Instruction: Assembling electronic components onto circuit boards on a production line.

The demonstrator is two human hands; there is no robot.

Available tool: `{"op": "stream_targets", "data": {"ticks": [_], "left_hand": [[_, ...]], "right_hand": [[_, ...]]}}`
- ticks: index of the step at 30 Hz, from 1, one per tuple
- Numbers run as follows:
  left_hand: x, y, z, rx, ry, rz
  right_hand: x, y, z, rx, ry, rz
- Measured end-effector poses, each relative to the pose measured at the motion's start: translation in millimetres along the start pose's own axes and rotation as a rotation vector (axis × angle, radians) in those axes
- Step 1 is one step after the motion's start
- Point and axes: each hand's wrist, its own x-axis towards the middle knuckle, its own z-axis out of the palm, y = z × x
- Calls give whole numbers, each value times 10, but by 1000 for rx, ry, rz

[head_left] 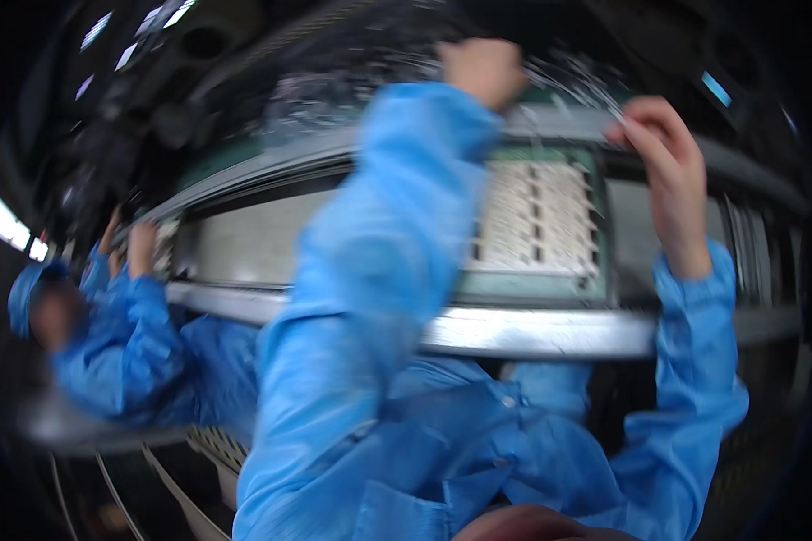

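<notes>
My left hand [485,74] reaches far forward over the back rail, blurred, its back turned up. The hand looks closed, but its fingers are hidden, so what it holds cannot be made out. Raised to the right, my right hand [666,153] has thumb and fingers pinched on thin whitish strands [595,90], which run leftward toward my left hand. Motion smears them too much to tell their kind. Below and between the hands lies a white panel [561,216] with rows of dark slots, set in a green tray [595,288]; my left sleeve covers its left side.
The tray sits on a long line with a shiny metal front rail [541,332] and a pale back rail [325,144]. Blurred clear or shiny material [325,99] lies behind it. At left, a co-worker in blue [144,352] has hands raised at the same line.
</notes>
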Motion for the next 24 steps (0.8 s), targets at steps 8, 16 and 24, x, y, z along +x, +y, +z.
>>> {"op": "stream_targets", "data": {"ticks": [8,16,24], "left_hand": [[246,126,418,207,78,-96],[354,116,496,36,2,-77],[208,15,299,-81,48,-115]], "right_hand": [[-68,-94,239,-44,-148,93],[-36,25,255,-58,-58,65],[37,70,172,-70,-14,86]]}}
